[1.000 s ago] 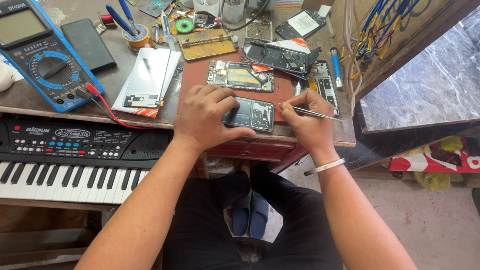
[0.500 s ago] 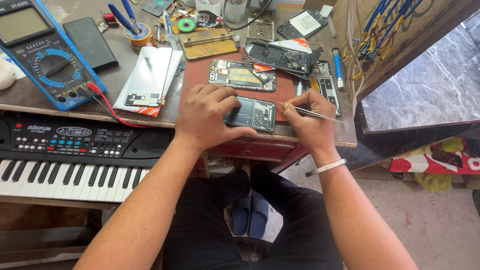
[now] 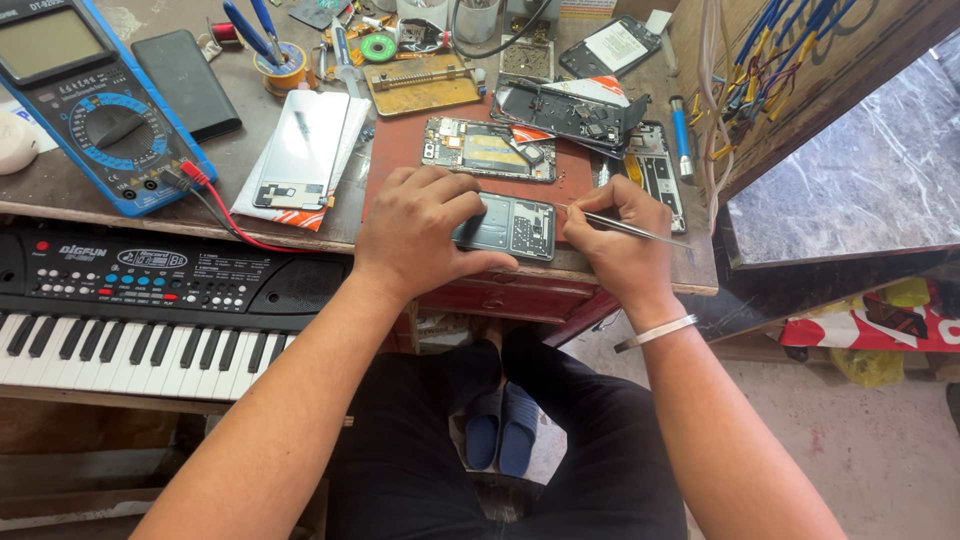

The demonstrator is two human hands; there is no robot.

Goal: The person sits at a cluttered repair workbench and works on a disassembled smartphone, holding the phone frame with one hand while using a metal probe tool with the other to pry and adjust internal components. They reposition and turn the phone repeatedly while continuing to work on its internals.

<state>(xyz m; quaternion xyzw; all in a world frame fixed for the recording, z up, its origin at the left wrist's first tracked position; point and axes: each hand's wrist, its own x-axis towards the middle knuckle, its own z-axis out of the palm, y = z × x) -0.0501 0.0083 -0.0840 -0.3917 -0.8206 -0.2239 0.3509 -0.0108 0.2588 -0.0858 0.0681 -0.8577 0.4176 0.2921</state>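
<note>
An opened phone (image 3: 518, 227) with its back off lies at the front edge of a reddish work mat (image 3: 400, 150). My left hand (image 3: 420, 230) lies over its left half and holds it down. My right hand (image 3: 620, 235) grips thin metal tweezers (image 3: 625, 226), with the tip resting at the phone's right edge. A silver bangle sits on my right wrist.
More phone boards and frames (image 3: 488, 148) (image 3: 570, 110) lie behind the phone. A blue multimeter (image 3: 95, 110) with red and black leads sits at the left, beside a white phone screen panel (image 3: 300, 150). A black keyboard (image 3: 130, 300) stands below the bench. A wire bundle (image 3: 770, 60) hangs at the right.
My hands stay on the phone; the tweezers have shifted only slightly at its right edge.
</note>
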